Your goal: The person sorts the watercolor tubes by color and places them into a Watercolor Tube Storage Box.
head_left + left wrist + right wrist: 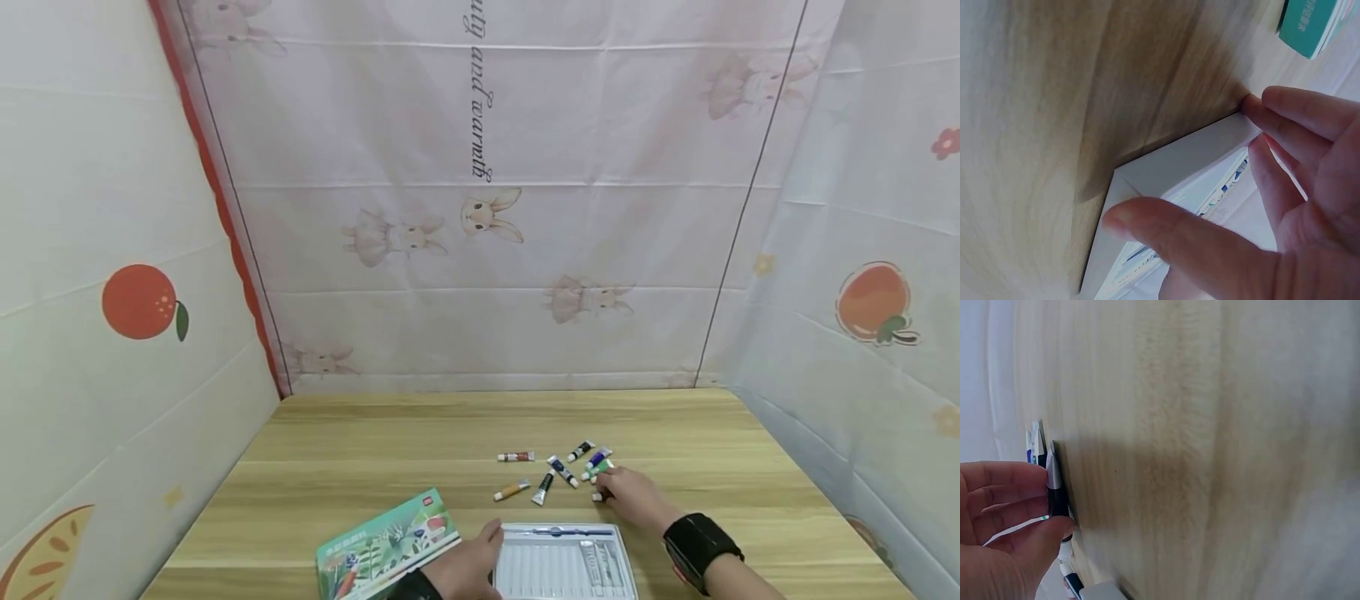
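My right hand [632, 495] pinches a dark paint tube [1057, 499] between thumb and fingers, low over the table. Its white cap points down in the right wrist view. Beside that hand lie a green paint tube [592, 473] and a violet one [597, 457]. A white plastic tray [536, 567] sits at the table's front, with a blue paintbrush [562, 532] along its far side and a few pale tubes [597, 565] in its right-hand slots. My left hand [467, 568] holds the tray's left side, thumb on one edge and fingers at a corner.
A green illustrated box [390, 537] lies left of the tray, partly behind my left wrist. Beyond the tray, more tubes are scattered: red-brown [516, 457], ochre [512, 490], blue [563, 472] and dark ones [543, 488]. Printed cloth [420, 333] encloses the table [360, 433].
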Demonstrator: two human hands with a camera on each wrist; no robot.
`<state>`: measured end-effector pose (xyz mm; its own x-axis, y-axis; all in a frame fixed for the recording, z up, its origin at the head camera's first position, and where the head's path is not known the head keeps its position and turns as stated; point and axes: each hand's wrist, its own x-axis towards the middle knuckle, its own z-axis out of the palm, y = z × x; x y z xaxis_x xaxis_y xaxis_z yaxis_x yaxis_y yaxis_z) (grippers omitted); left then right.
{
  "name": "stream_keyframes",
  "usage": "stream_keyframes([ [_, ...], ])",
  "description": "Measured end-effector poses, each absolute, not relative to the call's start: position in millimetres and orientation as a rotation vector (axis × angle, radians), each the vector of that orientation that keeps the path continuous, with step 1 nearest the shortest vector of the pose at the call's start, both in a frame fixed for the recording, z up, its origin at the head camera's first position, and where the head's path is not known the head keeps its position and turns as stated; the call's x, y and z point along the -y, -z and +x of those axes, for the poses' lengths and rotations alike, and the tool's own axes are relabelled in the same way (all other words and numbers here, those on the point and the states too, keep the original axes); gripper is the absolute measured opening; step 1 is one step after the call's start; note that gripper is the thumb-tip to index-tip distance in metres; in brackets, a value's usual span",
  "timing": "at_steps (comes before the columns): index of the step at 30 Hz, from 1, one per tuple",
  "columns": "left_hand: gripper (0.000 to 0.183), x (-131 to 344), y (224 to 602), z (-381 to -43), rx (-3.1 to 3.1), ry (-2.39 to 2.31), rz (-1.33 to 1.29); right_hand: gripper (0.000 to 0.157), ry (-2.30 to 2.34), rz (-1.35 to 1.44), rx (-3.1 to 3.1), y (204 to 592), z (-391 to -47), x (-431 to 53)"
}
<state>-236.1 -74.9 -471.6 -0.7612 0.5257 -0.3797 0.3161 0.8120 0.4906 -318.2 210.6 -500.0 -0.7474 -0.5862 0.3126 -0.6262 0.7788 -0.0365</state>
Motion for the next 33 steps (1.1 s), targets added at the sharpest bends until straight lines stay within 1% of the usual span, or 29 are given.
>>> stream_keyframes([
  [10, 0.072, 81, 473, -235, -2.464, -0.559, 0.752, 0.012, -0.334, 0.991, 2.644, 487, -302, -203],
  [25, 0.073, 78, 469, -234, -2.486, -0.543, 0.711, 0.016, -0.31, 1.043, 2.702, 467, -275, -181],
  [33, 0.076, 76, 470, -236, -2.465, -0.571, 0.645, 0.02, -0.362, 1.159, 2.613, 465, -264, -172],
])
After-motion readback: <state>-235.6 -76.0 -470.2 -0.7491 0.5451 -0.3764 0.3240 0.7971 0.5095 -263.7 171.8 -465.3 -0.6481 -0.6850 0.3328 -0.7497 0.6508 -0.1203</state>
